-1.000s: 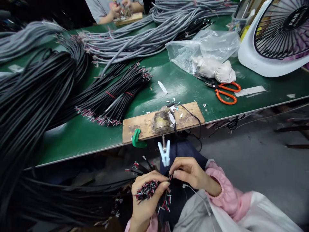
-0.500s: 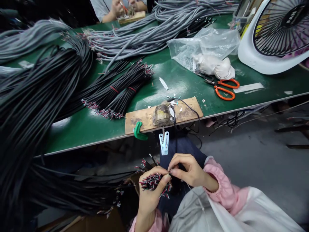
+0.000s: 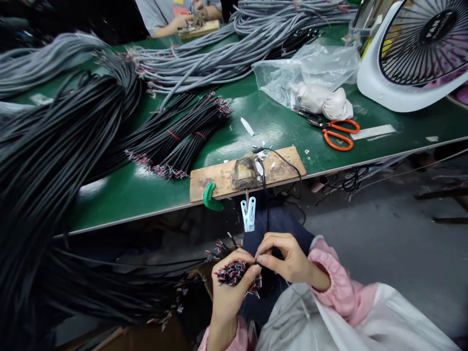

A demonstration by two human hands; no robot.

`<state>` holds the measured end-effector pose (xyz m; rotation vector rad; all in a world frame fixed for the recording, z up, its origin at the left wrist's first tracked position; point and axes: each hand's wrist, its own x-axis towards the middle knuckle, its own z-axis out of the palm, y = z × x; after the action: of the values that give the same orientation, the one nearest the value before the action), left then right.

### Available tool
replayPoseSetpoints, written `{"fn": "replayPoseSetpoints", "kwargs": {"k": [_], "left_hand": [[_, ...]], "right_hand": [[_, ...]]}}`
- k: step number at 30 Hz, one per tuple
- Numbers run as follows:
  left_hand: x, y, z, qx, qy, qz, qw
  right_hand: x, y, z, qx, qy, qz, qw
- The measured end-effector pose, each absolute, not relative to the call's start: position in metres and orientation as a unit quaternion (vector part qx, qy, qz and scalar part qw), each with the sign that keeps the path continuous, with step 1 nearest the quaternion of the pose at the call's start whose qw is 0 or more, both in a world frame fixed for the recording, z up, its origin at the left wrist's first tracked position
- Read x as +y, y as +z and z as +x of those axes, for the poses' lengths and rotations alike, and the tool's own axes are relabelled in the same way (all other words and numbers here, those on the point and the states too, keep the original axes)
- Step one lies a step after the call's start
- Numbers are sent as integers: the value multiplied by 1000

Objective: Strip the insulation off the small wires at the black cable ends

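Observation:
My left hand (image 3: 228, 292) is wrapped round a bunch of black cables (image 3: 232, 273) whose stripped ends show red, white and black wires. Thumb and forefinger of my right hand (image 3: 283, 257) pinch a wire end beside my left fingertips; the exact wire is too small to tell. Just above the hands, a light blue clip (image 3: 248, 214) hangs from a small motor (image 3: 244, 173) on a wooden board (image 3: 215, 175). A green clamp (image 3: 211, 197) sits at the board's front edge.
Black cable bundles (image 3: 183, 134) and grey cables (image 3: 204, 63) lie on the green table (image 3: 120, 209). Orange-handled scissors (image 3: 338, 134), a plastic bag (image 3: 310, 63) and a white fan (image 3: 387, 95) are at the right. Another person's hands (image 3: 183, 20) work at the far side.
My hands stay close together with only slight finger movement. Across the table, the other person's hands have shifted. The view has moved slightly.

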<state>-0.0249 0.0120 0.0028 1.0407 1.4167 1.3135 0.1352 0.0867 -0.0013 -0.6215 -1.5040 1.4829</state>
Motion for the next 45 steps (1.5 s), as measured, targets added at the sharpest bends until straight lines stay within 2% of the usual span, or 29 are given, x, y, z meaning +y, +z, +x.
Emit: {"fn": "replayPoseSetpoints", "kwargs": {"k": [10,22,26,31,36,39,45], "left_hand": [[9,17,-10,604,526,335,496],[14,23,-2,624,533,329,467],[18,25,0,624,539,329,461],[17,23,-3,608,562,299,475],[14,26,-3,615,562,291,470],[14,27,-1,617,559,298,466],[14,29,-1,612,554,317,467]], "right_hand": [[82,-9,126,-659,565,-242,433],[77,-8,118,-699,404,-287,516],[75,-5,116,-670,426,-294,531],[83,-5,118,-590,522,-310,532],[86,-11,117,-577,596,-296,474],[83,-9,115,-617,589,-261,451],[81,1,115,-655,525,-258,479]]}}
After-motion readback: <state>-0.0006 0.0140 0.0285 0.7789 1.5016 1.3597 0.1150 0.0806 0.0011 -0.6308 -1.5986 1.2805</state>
